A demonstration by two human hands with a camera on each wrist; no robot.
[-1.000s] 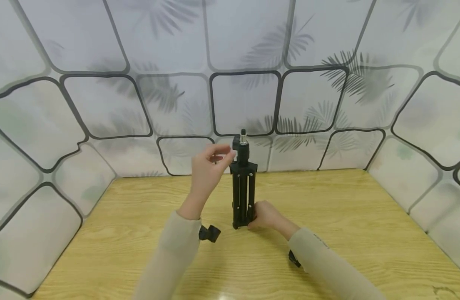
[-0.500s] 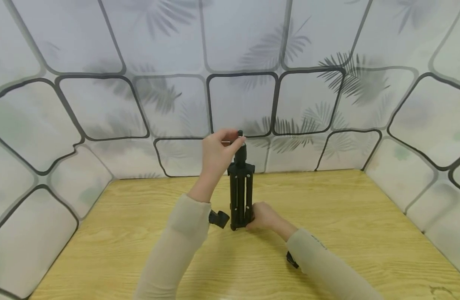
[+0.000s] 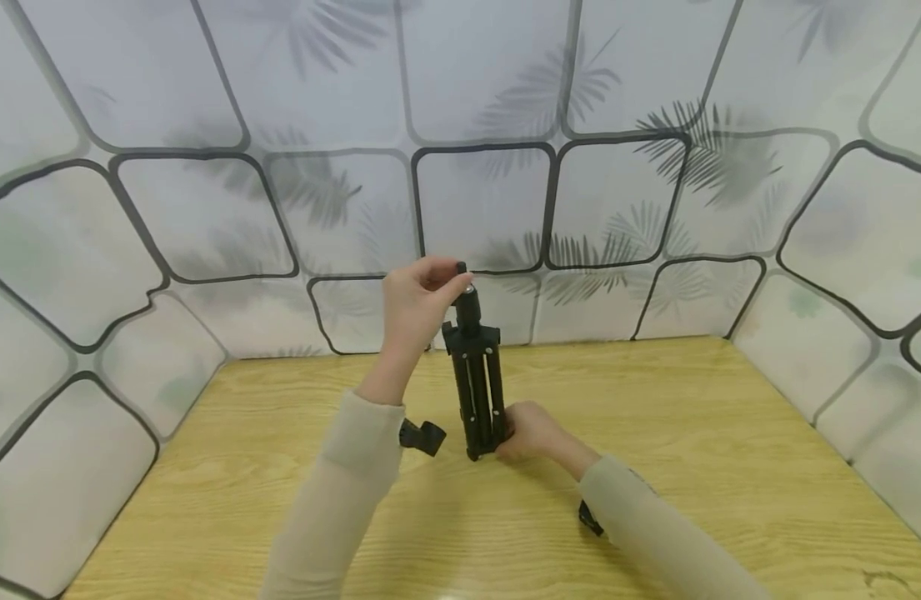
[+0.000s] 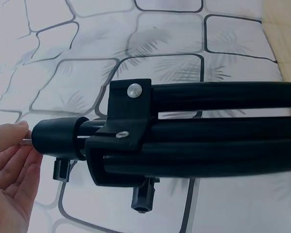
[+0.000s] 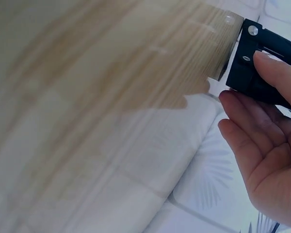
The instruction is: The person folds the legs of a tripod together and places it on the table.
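Note:
A black folded tripod stand (image 3: 478, 387) leans slightly left over the wooden table in the head view, its legs packed together. My left hand (image 3: 418, 304) pinches the thin metal tip at its top between thumb and fingers; the left wrist view shows that hand (image 4: 12, 170) at the end of the stand's collar (image 4: 58, 137), with two small knobs below the tube. Low on the legs, my right hand (image 3: 533, 432) grips the stand's foot end. In the right wrist view, the thumb and fingers of the right hand (image 5: 271, 136) hold the black foot bracket (image 5: 245, 60).
The wooden table (image 3: 655, 417) spreads around the stand. Patterned fabric walls (image 3: 490, 208) rise behind it and on both sides. Black wrist-worn devices show beside the left sleeve (image 3: 362, 467) and under the right sleeve (image 3: 648, 517).
My left hand has risen from beside the stand to its top tip and taken hold of it. The stand's top has then tilted left, while the right hand stays at the foot end.

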